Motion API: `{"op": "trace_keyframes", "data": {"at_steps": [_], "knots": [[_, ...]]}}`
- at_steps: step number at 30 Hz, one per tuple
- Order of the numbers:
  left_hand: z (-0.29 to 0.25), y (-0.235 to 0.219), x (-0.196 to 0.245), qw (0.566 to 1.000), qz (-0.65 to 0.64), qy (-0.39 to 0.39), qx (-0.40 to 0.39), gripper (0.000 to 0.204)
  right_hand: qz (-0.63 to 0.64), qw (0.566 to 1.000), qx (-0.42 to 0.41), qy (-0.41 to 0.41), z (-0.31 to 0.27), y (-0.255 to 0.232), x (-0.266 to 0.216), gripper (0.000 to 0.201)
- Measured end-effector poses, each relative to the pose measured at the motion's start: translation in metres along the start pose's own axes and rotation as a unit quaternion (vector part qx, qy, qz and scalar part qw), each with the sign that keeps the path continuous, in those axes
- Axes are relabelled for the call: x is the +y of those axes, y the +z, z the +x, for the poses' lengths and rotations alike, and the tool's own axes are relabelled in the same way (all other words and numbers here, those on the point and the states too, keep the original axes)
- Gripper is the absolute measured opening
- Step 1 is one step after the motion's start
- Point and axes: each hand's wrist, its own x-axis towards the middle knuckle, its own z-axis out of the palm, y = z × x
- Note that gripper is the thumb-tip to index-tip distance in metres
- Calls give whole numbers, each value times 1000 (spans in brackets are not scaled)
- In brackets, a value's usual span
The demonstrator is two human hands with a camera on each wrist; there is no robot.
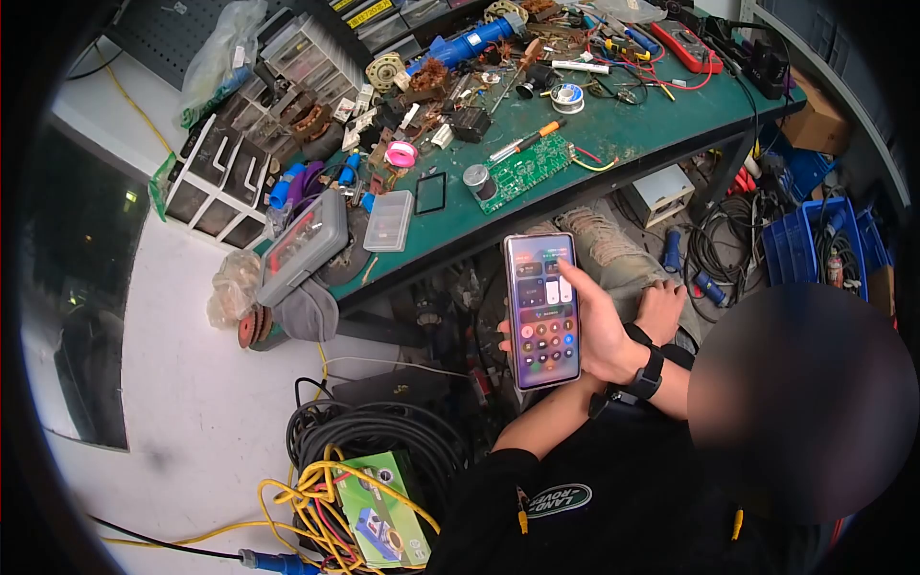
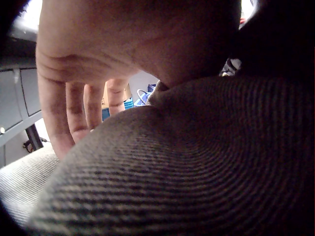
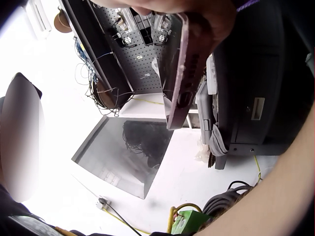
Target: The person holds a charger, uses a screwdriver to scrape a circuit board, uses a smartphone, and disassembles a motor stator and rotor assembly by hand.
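My right hand (image 1: 604, 331) holds a smartphone (image 1: 544, 350) upright, its lit screen showing rows of round icons. The thumb lies over the upper right of the screen, and fingertips show at the phone's left edge. In the right wrist view the phone (image 3: 184, 73) appears from its bottom edge, gripped by the hand at the top of the picture. My left hand (image 1: 661, 311) rests on the thigh in worn jeans. From the left wrist, that hand (image 2: 93, 64) drapes its loosely bent fingers over the ribbed trouser cloth (image 2: 162, 162), with nothing held.
A green workbench (image 1: 422, 230) carries a circuit board (image 1: 527, 174), a solder spool (image 1: 567, 98), a red multimeter (image 1: 686, 48) and many loose parts. Black cable coils (image 1: 383, 426) and a green box (image 1: 388, 513) lie on the floor. Blue crates (image 1: 815, 249) stand at right.
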Motion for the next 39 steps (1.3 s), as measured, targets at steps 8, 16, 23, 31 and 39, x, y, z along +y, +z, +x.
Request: {"op": "trace_keyframes", "data": {"at_steps": [8, 16, 23, 31, 39], "knots": [[1, 2, 1, 1000, 1, -6, -11, 59, 45, 999, -12, 2, -1, -16, 8, 67], [5, 21, 0, 999, 30, 9, 33, 48, 95, 985, -136, 52, -11, -41, 15, 52], [4, 11, 2, 1000, 8, -5, -1, 58, -49, 982, -182, 25, -16, -51, 19, 80], [5, 21, -1, 999, 25, 8, 35, 45, 53, 979, -172, 91, -10, -48, 16, 59], [5, 19, -2, 999, 15, 12, 32, 46, 41, 993, -99, 49, -7, -49, 17, 59]]}}
